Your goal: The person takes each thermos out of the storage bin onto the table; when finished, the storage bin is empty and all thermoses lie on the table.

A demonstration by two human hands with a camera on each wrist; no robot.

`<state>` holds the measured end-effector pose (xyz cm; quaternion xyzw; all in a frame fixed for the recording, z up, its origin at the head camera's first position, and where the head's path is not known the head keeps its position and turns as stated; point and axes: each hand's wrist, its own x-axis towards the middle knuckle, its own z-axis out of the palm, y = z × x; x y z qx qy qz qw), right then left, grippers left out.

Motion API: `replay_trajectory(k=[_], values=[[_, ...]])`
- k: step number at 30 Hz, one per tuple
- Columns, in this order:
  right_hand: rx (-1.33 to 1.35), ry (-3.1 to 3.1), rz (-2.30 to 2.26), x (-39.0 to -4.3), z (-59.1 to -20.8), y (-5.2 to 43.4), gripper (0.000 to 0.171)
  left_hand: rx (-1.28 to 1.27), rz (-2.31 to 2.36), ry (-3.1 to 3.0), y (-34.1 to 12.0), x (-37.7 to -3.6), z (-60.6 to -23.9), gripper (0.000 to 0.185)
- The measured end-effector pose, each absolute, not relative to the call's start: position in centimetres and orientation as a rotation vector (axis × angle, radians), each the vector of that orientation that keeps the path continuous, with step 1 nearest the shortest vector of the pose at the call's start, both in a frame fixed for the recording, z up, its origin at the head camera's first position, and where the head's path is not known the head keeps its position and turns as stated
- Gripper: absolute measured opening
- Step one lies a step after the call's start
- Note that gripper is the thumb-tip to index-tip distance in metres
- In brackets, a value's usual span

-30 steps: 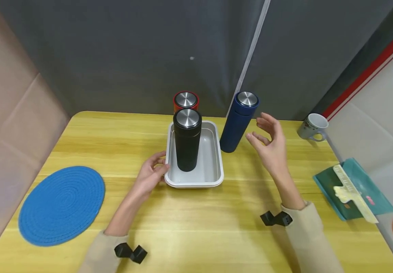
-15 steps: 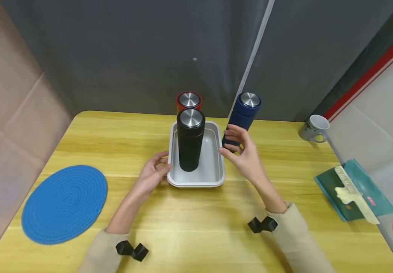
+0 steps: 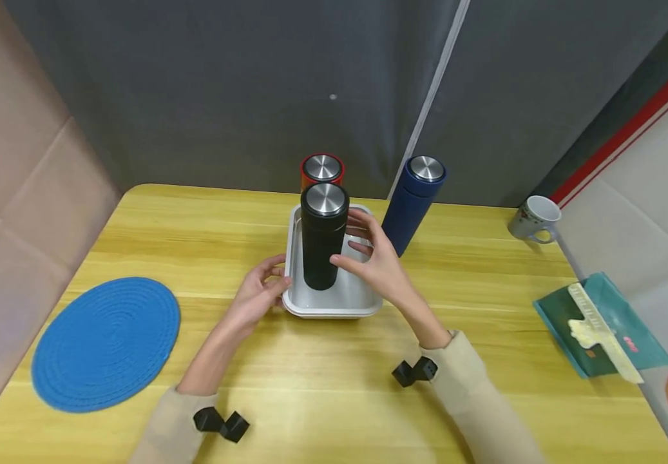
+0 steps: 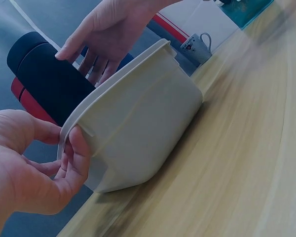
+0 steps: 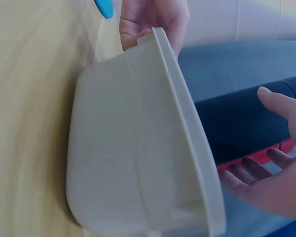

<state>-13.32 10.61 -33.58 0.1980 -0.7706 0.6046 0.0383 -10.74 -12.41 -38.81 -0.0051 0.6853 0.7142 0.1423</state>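
A black thermos bottle (image 3: pixel 320 251) with a steel lid stands upright inside a deep, light grey plastic bin (image 3: pixel 334 314). My left hand (image 3: pixel 257 293) grips the bin's left rim, thumb on one side and fingers curled at the other, as the left wrist view shows. Beside the black bottle is my right hand (image 3: pixel 377 261), fingers spread and thumb (image 5: pixel 276 101) overlapping the bottle in the right wrist view. A red thermos bottle (image 3: pixel 322 169) shows behind the black one, mostly hidden by it. To the right of the bin stands a blue thermos bottle (image 3: pixel 409 209).
A round blue woven mat (image 3: pixel 107 345) lies at the left of the wooden table (image 3: pixel 310 419). At the right are a patterned mug (image 3: pixel 527 222) and a teal pouch (image 3: pixel 629 322) under a pale ruler-like strip (image 3: pixel 600 328). A grey curtain (image 3: pixel 223 96) hangs behind the table.
My right hand has moved left, from the right of the blue bottle past its front to the side of the black bottle. My left hand stays on the bin's rim.
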Motion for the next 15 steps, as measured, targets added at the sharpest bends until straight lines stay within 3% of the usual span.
replay_trajectory(k=[15], values=[[0.376, -2.407, 1.781, -13.5, -34.5, 7.7, 0.081, 0.013, 2.067, 1.955, -12.5, -10.7, -38.8, 0.053]])
